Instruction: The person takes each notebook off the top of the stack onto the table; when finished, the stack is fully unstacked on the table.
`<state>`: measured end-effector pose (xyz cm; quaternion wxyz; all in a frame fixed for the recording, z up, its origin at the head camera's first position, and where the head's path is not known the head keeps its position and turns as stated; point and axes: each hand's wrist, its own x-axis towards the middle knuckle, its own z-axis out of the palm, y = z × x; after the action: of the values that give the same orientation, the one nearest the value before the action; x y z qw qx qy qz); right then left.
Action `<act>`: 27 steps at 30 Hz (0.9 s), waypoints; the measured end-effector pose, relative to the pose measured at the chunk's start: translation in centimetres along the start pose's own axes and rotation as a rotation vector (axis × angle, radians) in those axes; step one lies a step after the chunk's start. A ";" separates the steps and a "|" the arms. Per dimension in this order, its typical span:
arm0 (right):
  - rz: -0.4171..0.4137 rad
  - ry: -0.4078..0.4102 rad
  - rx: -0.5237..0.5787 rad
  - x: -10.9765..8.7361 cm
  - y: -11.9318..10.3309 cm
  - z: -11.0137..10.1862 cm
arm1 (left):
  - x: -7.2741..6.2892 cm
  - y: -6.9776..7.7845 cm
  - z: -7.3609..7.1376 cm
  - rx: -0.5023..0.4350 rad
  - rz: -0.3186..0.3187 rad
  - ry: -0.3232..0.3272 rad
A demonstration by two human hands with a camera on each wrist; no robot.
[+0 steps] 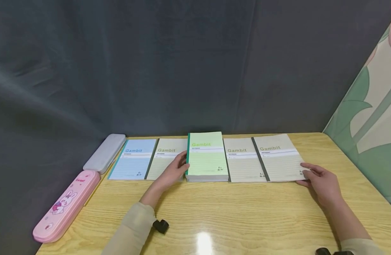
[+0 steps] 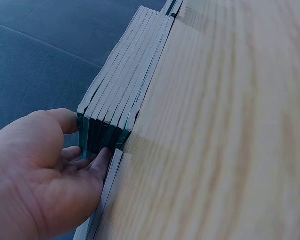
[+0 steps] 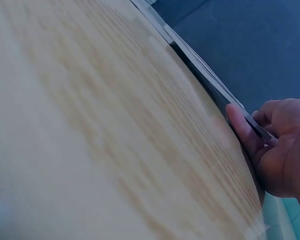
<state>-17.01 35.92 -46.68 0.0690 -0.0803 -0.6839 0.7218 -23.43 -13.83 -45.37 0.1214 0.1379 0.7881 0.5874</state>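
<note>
A stack of notebooks with a light green cover on top (image 1: 208, 156) stands mid-row at the back of the table. My left hand (image 1: 172, 173) rests against its left side, and in the left wrist view the fingertips touch the dark green spines (image 2: 97, 132). At the right end of the row lies a grey-beige notebook with a dark spine (image 1: 279, 159). My right hand (image 1: 324, 182) pinches its lower right corner. In the right wrist view the corner passes between thumb and fingers (image 3: 240, 127), its edge slightly raised from the table.
A blue notebook (image 1: 131, 157) and a pale green one (image 1: 165, 150) lie left of the stack, a beige one (image 1: 244, 161) right of it. A pink pencil case (image 1: 68, 205) and a grey-white case (image 1: 104, 154) line the table's left edge. Dark cloth (image 1: 182, 71) hangs behind.
</note>
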 end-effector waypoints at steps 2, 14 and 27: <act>0.004 0.003 0.011 0.0 0.0 -0.2 | 0.0 0.1 0.0 0.006 -0.002 0.001; 0.018 0.032 -0.013 0.6 -0.1 -1.3 | 0.0 0.2 0.0 0.008 0.002 -0.006; -0.019 0.053 -0.176 0.2 -0.4 -1.2 | -0.1 0.2 0.0 0.016 -0.007 0.003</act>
<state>-16.95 37.14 -46.37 0.0865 -0.0987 -0.7433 0.6559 -23.29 -13.81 -45.14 0.1211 0.1354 0.7935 0.5808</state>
